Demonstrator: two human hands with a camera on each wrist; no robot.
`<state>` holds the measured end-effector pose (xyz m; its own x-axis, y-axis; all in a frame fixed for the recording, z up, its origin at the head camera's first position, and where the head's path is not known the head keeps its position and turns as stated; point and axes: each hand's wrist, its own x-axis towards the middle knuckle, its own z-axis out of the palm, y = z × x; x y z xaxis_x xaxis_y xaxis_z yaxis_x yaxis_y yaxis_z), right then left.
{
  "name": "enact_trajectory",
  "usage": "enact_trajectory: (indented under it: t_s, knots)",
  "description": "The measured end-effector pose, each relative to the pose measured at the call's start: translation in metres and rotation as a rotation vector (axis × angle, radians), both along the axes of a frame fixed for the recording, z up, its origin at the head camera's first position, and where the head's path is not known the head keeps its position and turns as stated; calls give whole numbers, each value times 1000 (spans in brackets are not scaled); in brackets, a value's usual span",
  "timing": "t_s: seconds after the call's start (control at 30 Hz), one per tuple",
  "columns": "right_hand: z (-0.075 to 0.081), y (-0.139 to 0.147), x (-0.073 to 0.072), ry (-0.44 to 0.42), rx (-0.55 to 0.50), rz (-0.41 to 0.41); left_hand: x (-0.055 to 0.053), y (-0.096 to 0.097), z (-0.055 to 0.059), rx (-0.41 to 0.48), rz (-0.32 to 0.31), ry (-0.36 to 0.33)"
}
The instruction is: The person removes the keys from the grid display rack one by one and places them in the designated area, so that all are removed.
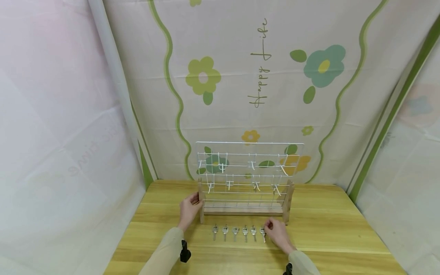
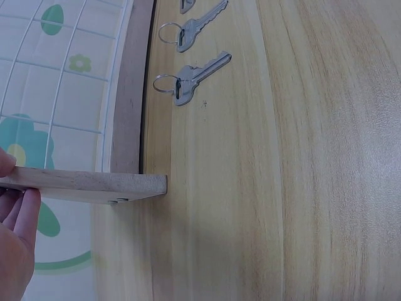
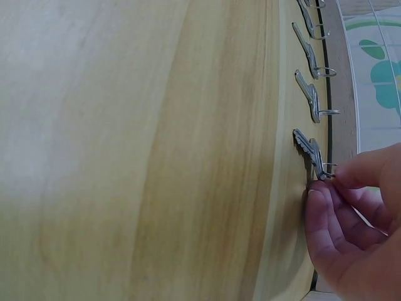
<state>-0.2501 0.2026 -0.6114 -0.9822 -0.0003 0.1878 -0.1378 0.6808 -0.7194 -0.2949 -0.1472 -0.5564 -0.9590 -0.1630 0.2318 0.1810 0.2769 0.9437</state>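
Observation:
A white wire grid rack [image 1: 250, 143] on a wooden stand has several white hooks on it. My left hand [image 1: 190, 209] holds the stand's left wooden side piece [image 2: 94, 182], thumb on one face and fingers on the other. In front of the rack lie several silver keys [image 1: 225, 231] in a row, those seen closely bearing small rings. At the right end of the row, my right hand [image 3: 357, 219] pinches the ring of the last key [image 3: 307, 147] between thumb and fingertips. That key's blade slants near the tabletop; whether it touches is unclear.
The wooden table [image 1: 220, 263] extends in front of the keys and to both sides. Behind the rack hangs a flower-printed cloth [image 1: 220, 114], with more cloth at left and right. The stand's right wooden side piece [image 1: 288, 202] stands just beyond my right hand.

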Motion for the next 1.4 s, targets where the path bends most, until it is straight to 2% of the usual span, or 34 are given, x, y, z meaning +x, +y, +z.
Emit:
enact_trajectory:
  t_s: [0.27, 0.47, 0.63, 0.87, 1.17, 1.4]
  knots:
    - [2, 1, 0, -38, -1, -4, 0, -1, -2, 19, -13, 13]
    - [10, -2, 1, -17, -28, -11, 0, 0, -1, 32, -11, 0]
    - [24, -7, -1, 52, -63, -12, -1, 0, -3, 23, -5, 6]
    - [54, -18, -2, 191, -93, -16, -1, 0, -3, 14, 7, -5]
    - [93, -31, -6, 282, -182, -59, -1, 0, -2, 33, -11, -9]
    - [105, -41, -18, 411, -200, -110, 0, 0, -2, 34, -4, -16]
